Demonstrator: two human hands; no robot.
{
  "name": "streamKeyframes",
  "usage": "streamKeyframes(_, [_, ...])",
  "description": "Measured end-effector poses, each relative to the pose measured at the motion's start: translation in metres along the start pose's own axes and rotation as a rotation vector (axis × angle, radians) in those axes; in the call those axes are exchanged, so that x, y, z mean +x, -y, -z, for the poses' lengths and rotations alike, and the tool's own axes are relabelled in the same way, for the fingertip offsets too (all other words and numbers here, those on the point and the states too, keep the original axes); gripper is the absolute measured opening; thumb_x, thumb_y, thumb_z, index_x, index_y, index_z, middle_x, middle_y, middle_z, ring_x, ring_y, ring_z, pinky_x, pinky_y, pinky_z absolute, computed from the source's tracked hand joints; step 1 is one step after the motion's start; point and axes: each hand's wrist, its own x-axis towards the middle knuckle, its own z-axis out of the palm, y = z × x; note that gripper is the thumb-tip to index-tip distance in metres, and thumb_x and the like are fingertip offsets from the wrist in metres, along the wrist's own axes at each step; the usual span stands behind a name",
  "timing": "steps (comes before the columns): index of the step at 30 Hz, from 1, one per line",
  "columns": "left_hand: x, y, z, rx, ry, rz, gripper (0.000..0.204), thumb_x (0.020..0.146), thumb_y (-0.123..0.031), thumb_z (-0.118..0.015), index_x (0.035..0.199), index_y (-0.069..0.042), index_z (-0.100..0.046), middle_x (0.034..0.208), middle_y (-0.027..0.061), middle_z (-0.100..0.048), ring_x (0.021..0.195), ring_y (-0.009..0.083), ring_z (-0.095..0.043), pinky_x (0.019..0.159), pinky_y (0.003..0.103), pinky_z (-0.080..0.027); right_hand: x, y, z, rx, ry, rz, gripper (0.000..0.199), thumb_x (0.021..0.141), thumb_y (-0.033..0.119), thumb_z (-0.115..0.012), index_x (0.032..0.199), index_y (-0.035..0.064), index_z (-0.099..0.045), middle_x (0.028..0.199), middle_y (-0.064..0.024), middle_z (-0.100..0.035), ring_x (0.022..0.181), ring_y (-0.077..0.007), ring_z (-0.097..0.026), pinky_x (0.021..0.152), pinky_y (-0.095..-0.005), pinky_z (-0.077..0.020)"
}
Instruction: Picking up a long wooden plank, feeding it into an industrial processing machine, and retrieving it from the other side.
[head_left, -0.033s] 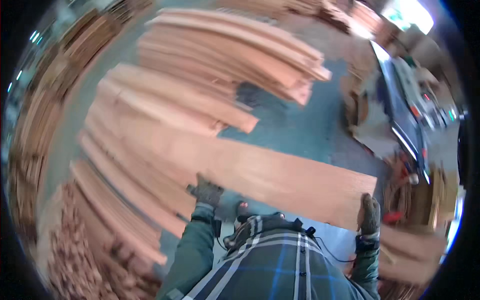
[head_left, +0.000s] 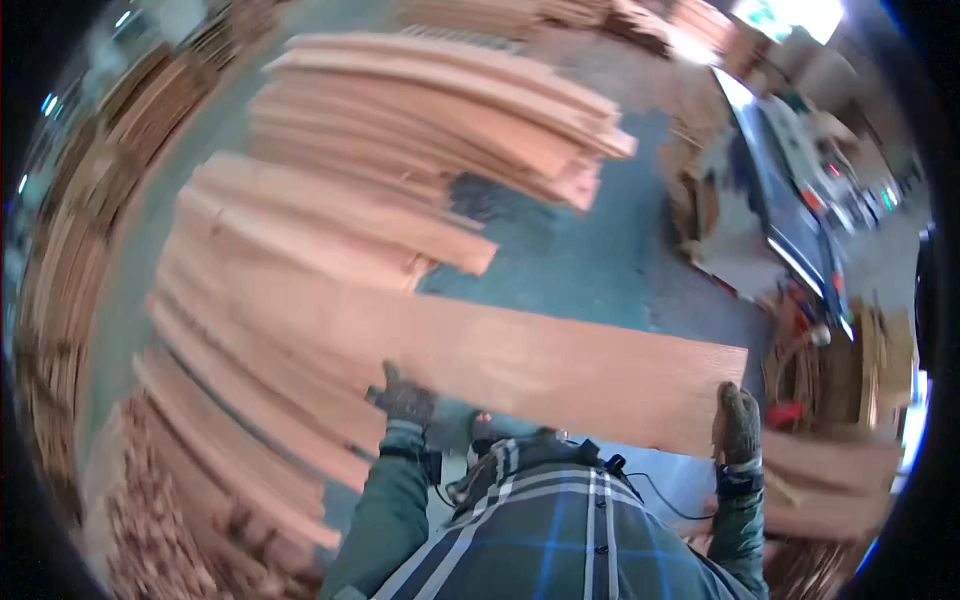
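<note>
- We stand on one blue-green floor [head_left: 600, 265] in a workshop full of timber.
- Our gloved right hand [head_left: 738, 428] has its fingers closed on the right end of one wide board [head_left: 570, 375].
- Our gloved left hand [head_left: 402, 402] is at the board's near edge; we cannot tell whether its fingers grip.
- This one board runs from the right fingers leftward past the left ones, toward loose planks [head_left: 290, 225], too blurred for us to count.
- Well beyond the left fingers we see one plank stack [head_left: 430, 110].
- Beyond the right fingers stands one long dark-topped machine [head_left: 797, 235].
- Left of the left fingers, one heap of wood scraps [head_left: 150, 540].
</note>
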Motion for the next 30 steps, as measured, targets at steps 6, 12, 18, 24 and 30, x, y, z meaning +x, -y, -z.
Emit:
streamKeyframes(6, [-0.018,0.004,-0.061,1.296,-0.092,-0.055,0.066,0.093,-0.061,-0.036,0.143,-0.018,-0.041,0.143,0.0038,-0.046,0.129,0.0279,-0.042,0.108,0.057,-0.031,-0.022,-0.027,-0.027,0.090,-0.390,0.045,0.031,0.098,0.030,-0.059,0.098,0.0007,-0.069,0.077,0.0007,-0.061,0.074,-0.0084,-0.053,0.066,-0.0278,-0.0462])
streamKeyframes(12, [-0.032,0.038,-0.090,3.103,0.180,0.017,0.072,0.091,-0.062,-0.033,0.150,-0.022,-0.034,0.153,-0.0002,-0.039,0.140,0.0264,-0.035,0.113,0.057,-0.025,-0.007,-0.052,0.040,-0.143,-0.431,-0.127,0.048,0.094,0.048,-0.056,0.094,0.0016,-0.069,0.066,-0.0108,-0.062,0.064,-0.0215,-0.059,0.065,-0.0379,-0.0486])
streamKeyframes(18, [-0.003,0.109,-0.119,2.983,0.284,-0.298,0.072,0.083,-0.061,-0.051,0.143,-0.022,-0.046,0.147,0.0055,-0.046,0.136,0.0303,-0.040,0.111,0.056,-0.029,0.026,-0.114,0.134,-0.189,-0.553,-0.153,0.056,0.090,0.054,-0.056,0.092,-0.0003,-0.069,0.071,-0.0179,-0.065,0.066,-0.0275,-0.063,0.068,-0.0412,-0.0492])
streamKeyframes(24, [-0.009,0.231,-0.227,2.565,0.452,-0.493,0.065,0.088,-0.053,-0.053,0.138,-0.011,-0.049,0.144,0.0116,-0.047,0.131,0.0331,-0.042,0.113,0.053,-0.028,0.054,-0.204,0.231,0.003,-0.618,-0.296,0.059,0.088,0.057,-0.058,0.085,-0.0010,-0.067,0.065,-0.0176,-0.061,0.061,-0.0250,-0.058,0.064,-0.0430,-0.0468])
streamKeyframes(30, [-0.034,0.380,-0.334,0.669,0.381,0.272,0.062,0.097,-0.046,-0.051,0.142,-0.005,-0.040,0.141,0.0132,-0.047,0.128,0.0292,-0.044,0.108,0.045,-0.037,0.046,-0.344,0.347,-1.303,-0.541,-0.064,0.041,0.090,0.016,-0.055,0.131,0.0103,-0.054,0.095,-0.0149,-0.062,0.085,-0.0285,-0.064,0.071,-0.0446,-0.0488])
